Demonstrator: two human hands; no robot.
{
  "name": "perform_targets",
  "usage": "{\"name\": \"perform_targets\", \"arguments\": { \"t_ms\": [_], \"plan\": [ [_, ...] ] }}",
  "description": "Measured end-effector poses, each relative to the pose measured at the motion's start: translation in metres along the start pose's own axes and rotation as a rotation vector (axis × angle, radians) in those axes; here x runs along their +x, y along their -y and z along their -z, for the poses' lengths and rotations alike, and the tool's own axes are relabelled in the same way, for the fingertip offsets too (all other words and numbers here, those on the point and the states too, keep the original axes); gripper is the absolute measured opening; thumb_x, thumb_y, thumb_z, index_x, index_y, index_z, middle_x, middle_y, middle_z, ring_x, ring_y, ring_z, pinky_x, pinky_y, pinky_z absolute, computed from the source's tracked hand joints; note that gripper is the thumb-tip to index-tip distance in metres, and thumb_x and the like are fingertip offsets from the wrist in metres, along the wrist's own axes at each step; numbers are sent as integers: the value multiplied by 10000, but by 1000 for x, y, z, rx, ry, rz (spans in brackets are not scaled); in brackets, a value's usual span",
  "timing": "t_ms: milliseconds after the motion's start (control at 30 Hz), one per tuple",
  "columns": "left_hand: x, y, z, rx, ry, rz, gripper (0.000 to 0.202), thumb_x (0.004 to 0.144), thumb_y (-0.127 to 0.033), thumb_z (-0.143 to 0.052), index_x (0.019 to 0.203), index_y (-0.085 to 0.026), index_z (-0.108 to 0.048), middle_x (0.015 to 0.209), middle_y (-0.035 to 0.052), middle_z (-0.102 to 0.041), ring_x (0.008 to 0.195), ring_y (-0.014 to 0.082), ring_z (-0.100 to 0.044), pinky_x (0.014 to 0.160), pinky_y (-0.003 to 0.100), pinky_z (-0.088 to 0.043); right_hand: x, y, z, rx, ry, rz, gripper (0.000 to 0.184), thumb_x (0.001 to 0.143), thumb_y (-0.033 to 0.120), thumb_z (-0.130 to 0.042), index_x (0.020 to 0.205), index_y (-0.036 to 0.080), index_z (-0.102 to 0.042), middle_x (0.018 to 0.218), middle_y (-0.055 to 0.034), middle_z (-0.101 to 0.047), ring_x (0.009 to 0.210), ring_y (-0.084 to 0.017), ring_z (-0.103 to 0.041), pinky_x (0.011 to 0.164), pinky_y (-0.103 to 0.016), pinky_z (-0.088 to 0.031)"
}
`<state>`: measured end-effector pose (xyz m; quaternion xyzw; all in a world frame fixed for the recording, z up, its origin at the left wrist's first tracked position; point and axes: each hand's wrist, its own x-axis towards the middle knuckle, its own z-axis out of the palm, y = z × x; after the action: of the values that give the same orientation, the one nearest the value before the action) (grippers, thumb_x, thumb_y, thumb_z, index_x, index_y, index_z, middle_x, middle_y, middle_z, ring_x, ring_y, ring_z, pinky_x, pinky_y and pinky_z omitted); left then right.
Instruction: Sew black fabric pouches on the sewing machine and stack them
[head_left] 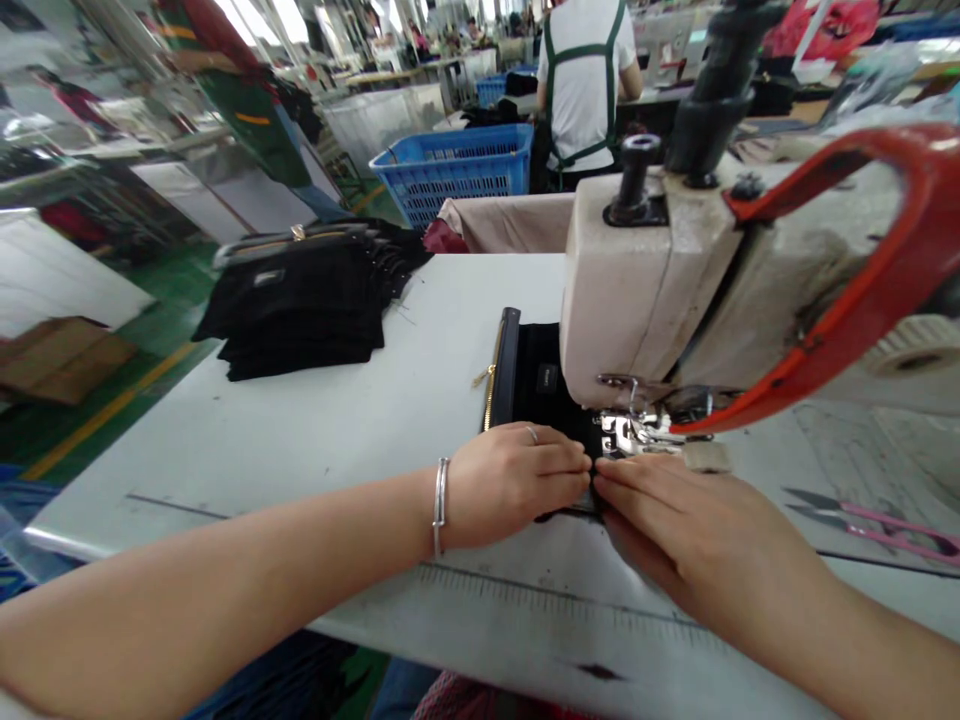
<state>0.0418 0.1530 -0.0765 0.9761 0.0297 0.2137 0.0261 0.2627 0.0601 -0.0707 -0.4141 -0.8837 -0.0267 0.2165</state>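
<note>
A black fabric pouch (534,400) with a gold zipper along its left edge and a small label lies on the sewing table, its right part beneath the presser foot (616,434). My left hand (517,475) rests over the pouch's near part, fingers curved and pressed together on the cloth. My right hand (690,510) is just right of it, fingertips pinching the pouch's near edge close to the presser foot. Both sets of fingertips almost touch. The thumbs and the cloth under the hands are mostly hidden. Above stands the sewing machine head (645,290).
Several black zippered pouches (300,300) are stacked at the table's far left. Pink thread snips (892,525) lie at the right. A red curved guard (840,330) arches across the machine. Behind the table are a blue plastic crate (454,170) and a seated person (585,85).
</note>
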Motion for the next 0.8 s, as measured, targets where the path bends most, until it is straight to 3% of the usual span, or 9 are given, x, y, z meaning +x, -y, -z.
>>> {"name": "perform_targets", "arguments": {
  "t_ms": [167, 433, 800],
  "plan": [
    [5, 18, -1, 16, 6, 12, 233, 1004, -127, -482, 1093, -133, -697, 1151, 64, -745, 1121, 157, -678, 1063, 283, -530, 5, -7, -2, -86, -36, -92, 220, 958, 211, -502, 1071, 130, -673, 1000, -103, -712, 835, -278, -678, 701, -439, -557],
    [16, 36, -9, 118, -16, 39, 268, 1019, -115, -441, 1007, -115, -708, 1048, 76, -759, 1045, 162, -702, 1000, 287, -554, 3, -15, -13, -65, -18, -151, 263, 959, 222, -521, 1179, 126, -630, 1094, -124, -701, 955, -313, -672, 788, -486, -569],
    [17, 36, -9, 115, -35, 64, 221, 997, -91, -496, 980, -129, -713, 991, 48, -765, 1002, 143, -707, 957, 257, -558, 1, -20, -12, 17, -49, -123, 200, 968, 204, -529, 1113, 144, -653, 1076, -106, -710, 937, -282, -679, 812, -457, -553]
  ]
}}
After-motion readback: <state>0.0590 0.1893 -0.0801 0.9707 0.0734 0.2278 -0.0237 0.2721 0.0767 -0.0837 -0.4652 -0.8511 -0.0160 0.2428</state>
